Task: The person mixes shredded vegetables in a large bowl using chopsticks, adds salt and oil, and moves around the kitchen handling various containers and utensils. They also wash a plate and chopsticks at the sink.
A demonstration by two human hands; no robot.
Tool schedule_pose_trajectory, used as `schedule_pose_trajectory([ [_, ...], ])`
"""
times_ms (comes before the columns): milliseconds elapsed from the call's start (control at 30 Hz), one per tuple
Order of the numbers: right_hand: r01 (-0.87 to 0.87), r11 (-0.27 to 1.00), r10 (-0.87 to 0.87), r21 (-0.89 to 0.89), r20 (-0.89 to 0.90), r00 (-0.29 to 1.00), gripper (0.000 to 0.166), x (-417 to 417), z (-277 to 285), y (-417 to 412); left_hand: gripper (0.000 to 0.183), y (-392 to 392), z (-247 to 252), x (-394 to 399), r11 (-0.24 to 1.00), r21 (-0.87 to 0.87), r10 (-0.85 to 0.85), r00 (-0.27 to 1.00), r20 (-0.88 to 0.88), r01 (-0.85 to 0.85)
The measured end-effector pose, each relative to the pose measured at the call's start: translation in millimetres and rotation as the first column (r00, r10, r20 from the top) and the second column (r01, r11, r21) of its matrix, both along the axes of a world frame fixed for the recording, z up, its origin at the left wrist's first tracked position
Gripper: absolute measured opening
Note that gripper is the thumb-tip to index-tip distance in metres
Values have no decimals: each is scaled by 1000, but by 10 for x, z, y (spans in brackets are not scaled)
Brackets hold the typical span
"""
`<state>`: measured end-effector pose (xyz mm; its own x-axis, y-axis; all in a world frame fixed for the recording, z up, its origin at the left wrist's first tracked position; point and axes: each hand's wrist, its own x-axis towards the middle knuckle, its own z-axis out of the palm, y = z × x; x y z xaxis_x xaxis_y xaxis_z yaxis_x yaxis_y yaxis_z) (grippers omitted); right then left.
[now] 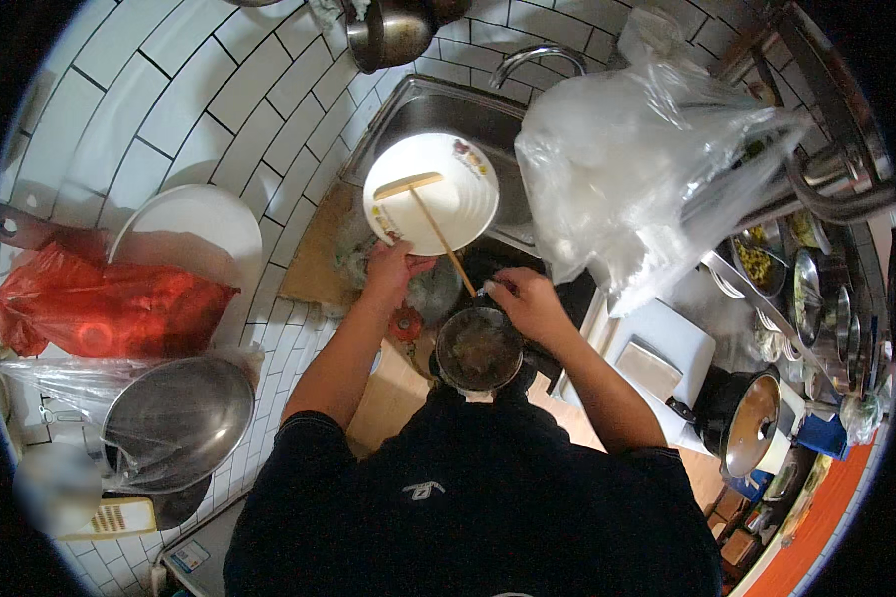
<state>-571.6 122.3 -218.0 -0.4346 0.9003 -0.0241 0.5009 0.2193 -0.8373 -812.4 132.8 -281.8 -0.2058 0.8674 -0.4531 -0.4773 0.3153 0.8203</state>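
Note:
My left hand [399, 272] grips the near rim of a white bowl [467, 198] with a printed rim pattern, tilted so its inside shows. Inside the bowl lies the crossbar of a wooden T-shaped spreader [411, 184]. Its thin stick slopes down to the right, ending near the fingertips of my right hand [519, 295]. The right fingers are bent at a small metal piece by the handle end of a dark round pan [480, 349]; whether they hold it or the stick I cannot tell. The pan lies close below, in front of my body.
A metal sink [425, 112] with a faucet [537, 54] lies ahead. A large clear plastic bag [612, 164] hangs at the right. Beyond it are a cleaver [648, 367] on a white cutting board [691, 336] and a lidded pot [750, 425]. Red bag [119, 306] and steel basin [187, 418] hang left.

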Motion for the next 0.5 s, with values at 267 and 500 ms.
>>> schedule_pose_trajectory([
  [267, 0, 717, -380, -697, -390, 839, 15, -677, -813, 492, 28, 668, -293, -31, 994, 8, -106, 991, -79, 107],
  [500, 198, 757, -477, -623, -319, 819, 33, -922, -1181, 1020, 33, 1161, -821, -254, 985, 72, -161, 983, 87, 155],
])
